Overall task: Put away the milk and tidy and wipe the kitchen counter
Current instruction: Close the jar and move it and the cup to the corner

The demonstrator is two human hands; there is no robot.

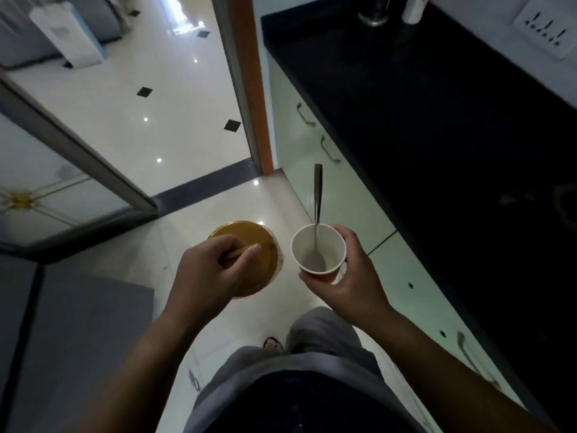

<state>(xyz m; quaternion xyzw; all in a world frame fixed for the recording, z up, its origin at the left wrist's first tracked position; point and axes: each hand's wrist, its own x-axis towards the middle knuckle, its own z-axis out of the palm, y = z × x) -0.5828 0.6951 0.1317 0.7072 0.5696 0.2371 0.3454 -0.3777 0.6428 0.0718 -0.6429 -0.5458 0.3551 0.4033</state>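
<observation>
Right hand (343, 276) — fingers wrapped round a white paper cup (318, 251), held upright, presumably so the spoon (317, 201) leaning inside stays put. Left hand (206, 270) — closed on the handle of a brown-lidded container (249, 254), carried level over the floor. The dark counter (437, 120) lies to the right, not yet wiped by the look of it. Whether the container holds the milk cannot be told.

A dark black counter (437, 120) runs along the side of the right hand (352, 276), up and away from it. At its far end, well beyond that hand, stand a metal vessel (374, 14) and a white bottle (413, 9).
</observation>
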